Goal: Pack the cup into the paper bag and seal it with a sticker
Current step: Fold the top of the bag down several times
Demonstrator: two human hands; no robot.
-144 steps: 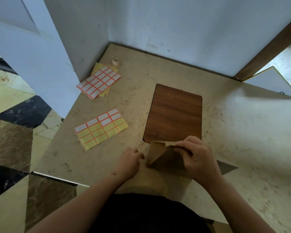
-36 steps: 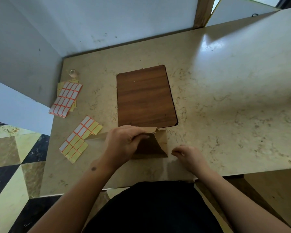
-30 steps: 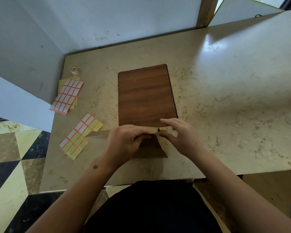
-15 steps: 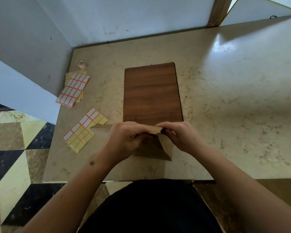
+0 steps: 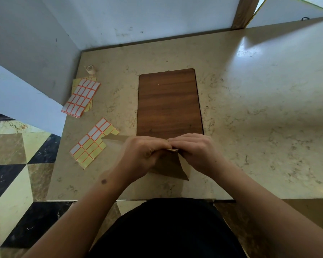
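Note:
A brown paper bag (image 5: 172, 167) lies at the near edge of the stone table (image 5: 250, 112), its top folded over. My left hand (image 5: 142, 155) and my right hand (image 5: 196, 152) meet at the folded top edge, and both pinch it. A corner of the bag sticks out to the left over a sticker sheet (image 5: 92, 142) with red-edged white and yellow labels. A second sticker sheet (image 5: 81, 97) lies further back left. No cup is visible; the bag and my hands hide whatever is inside.
A brown wooden board (image 5: 169, 103) lies flat just behind the bag. A small tape roll (image 5: 90, 68) stands near the back left corner. White walls close the back and left. The table's left edge drops to a patterned floor (image 5: 17, 164).
My right hand came up from the table's front edge to the bag's folded top and now pinches it beside my left hand. The view shifted slightly.

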